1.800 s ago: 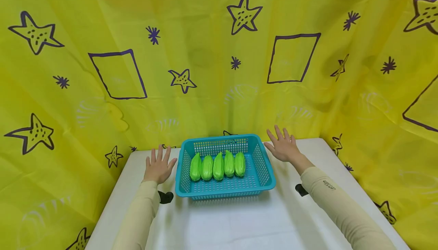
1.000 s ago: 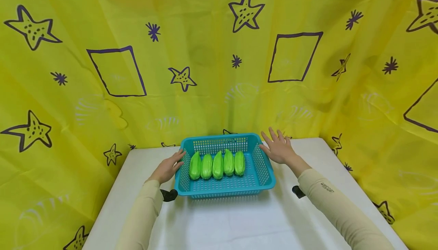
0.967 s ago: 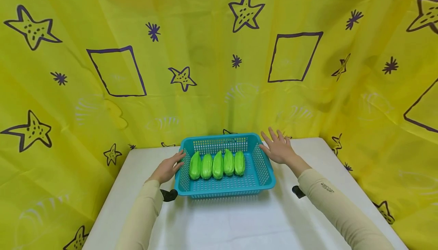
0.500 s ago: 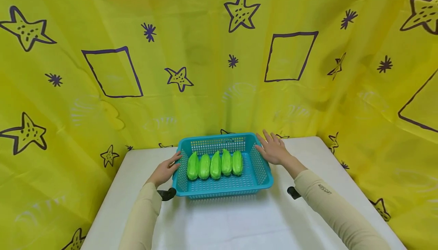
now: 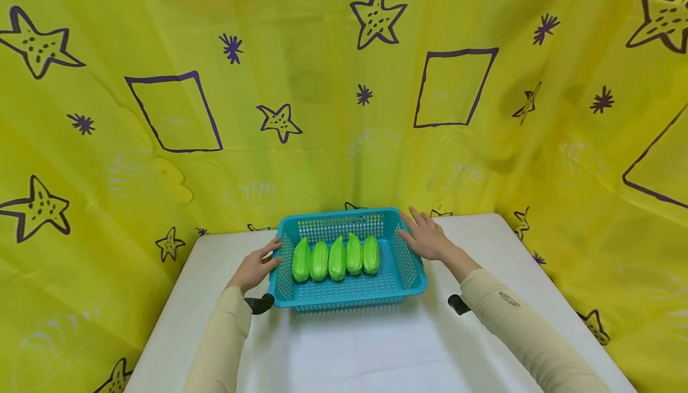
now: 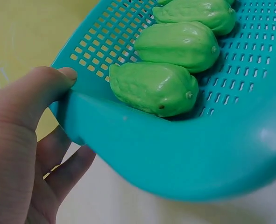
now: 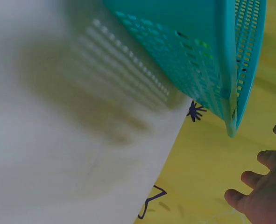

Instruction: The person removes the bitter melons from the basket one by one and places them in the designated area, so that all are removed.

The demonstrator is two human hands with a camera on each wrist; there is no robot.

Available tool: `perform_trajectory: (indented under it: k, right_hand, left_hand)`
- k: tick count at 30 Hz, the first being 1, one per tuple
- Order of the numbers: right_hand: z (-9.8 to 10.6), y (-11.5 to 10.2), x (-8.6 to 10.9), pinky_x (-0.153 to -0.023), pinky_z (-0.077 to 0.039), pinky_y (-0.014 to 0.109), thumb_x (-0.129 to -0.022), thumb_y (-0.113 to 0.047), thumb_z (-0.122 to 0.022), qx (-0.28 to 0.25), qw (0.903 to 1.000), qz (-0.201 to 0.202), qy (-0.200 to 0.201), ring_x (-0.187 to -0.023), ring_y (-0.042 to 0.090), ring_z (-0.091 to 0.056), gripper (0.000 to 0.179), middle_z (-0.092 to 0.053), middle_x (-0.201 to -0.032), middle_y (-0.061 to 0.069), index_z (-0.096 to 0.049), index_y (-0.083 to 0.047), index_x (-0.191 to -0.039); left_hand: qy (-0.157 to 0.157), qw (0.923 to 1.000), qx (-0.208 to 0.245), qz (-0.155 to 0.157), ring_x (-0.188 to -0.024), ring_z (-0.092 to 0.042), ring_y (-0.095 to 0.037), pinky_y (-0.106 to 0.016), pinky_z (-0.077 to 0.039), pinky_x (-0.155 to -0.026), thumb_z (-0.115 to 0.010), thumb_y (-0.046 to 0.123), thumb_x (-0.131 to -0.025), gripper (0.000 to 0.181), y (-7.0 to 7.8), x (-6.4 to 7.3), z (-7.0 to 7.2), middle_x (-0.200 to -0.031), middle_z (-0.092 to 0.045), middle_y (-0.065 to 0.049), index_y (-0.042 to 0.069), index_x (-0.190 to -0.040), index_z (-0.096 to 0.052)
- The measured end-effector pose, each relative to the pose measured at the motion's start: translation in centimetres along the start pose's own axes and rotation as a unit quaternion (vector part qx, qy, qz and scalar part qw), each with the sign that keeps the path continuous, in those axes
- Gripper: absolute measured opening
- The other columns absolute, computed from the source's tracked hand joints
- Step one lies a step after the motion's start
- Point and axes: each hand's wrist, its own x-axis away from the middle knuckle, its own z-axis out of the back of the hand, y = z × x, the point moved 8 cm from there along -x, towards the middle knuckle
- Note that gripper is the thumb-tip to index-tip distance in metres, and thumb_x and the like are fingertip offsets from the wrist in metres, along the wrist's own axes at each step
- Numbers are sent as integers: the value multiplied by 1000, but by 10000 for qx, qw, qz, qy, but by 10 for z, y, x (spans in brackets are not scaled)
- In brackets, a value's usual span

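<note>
On the white table stands a teal perforated plastic basket [image 5: 344, 299], with a row of several glossy green, ridged, gourd-like vegetables [image 5: 337, 258] lying inside. My left hand [image 5: 252, 269] grips the basket's left rim. In the left wrist view, the thumb of that left hand [image 6: 16, 112] lies over the rim near a corner and the other fingers reach under it. My right hand [image 5: 428, 239] is at the basket's far right corner with spread fingers. In the right wrist view, a gap shows between the right hand's fingers [image 7: 252, 179] and the basket rim [image 7: 225, 88].
A yellow curtain [image 5: 322, 160] printed with stars surrounds the back and sides of the white table [image 5: 365, 357]. Black wrist-camera parts [image 5: 260, 304] stick out below both wrists. The basket stands close to the table's back edge.
My left hand has turned inward from beside the basket and taken hold of its left rim. My right hand has come slightly closer to the right rim. The vegetables keep their row.
</note>
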Motion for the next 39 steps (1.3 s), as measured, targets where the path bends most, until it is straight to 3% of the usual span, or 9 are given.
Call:
perform_trajectory:
  k: [9,13,17,21,28,35,39]
  right_hand:
    - [3,-18,-7,-107,-27,67,-102,-38,-47,-1407,9895,204,276,-135,53,-29,66,-33,-147,35,-32,8,-148]
    - [4,-24,-14,-106,-31,64,-102,-39,-47,-1881,9817,-46,302,-133,51,-35,67,-37,-145,32,-34,9,-147]
    - [-5,-25,-22,-107,-34,60,-102,-31,-49,-2295,9719,-514,18,-134,47,-37,63,-34,-151,28,-28,4,-151]
    - [-13,-29,-27,-103,-39,58,-103,-29,-49,-2549,9632,-800,-291,-133,46,-39,62,-32,-152,27,-25,1,-153]
    - [-21,-33,-33,-106,-35,60,-103,-32,-51,-3074,9421,-1198,-608,-138,46,-30,64,-28,-154,26,-25,-5,-154]
    - [-29,-31,-40,-99,-42,58,-101,-27,-55,-3285,9356,-1183,-529,-131,48,-40,58,-34,-149,29,-36,-4,-151]
    - [-34,-30,-43,-104,-37,60,-98,-27,-61,-3391,9319,-1160,-554,-134,47,-36,60,-36,-149,27,-39,-5,-150]
  left_hand:
    - [151,9976,579,348,-144,-26,-36,-53,-34,-109,-58,20,-100,53,-13,-2,-5,-161,-24,-3,6,-149,-42]
    - [291,9939,949,491,-148,-15,-32,-55,-28,-113,-59,21,-99,54,-18,-3,-8,-161,-23,2,9,-149,-42]
    - [350,9920,1115,481,-149,-11,-31,-56,-21,-115,-58,20,-99,53,-19,-2,-9,-161,-23,3,9,-149,-42]
    - [326,9909,1203,508,-149,-9,-31,-56,-19,-115,-58,20,-100,53,-20,-1,-11,-161,-22,4,10,-149,-42]
    - [284,9903,1227,591,-149,-7,-31,-56,-20,-115,-62,24,-98,57,-21,-1,-11,-162,-20,4,12,-149,-42]
    - [311,9903,1205,623,-149,-8,-31,-56,-22,-114,-65,24,-96,59,-19,0,-10,-162,-20,4,12,-149,-42]
    - [312,9904,1209,595,-149,-8,-32,-57,-22,-114,-65,24,-96,60,-18,1,-10,-162,-20,3,11,-149,-41]
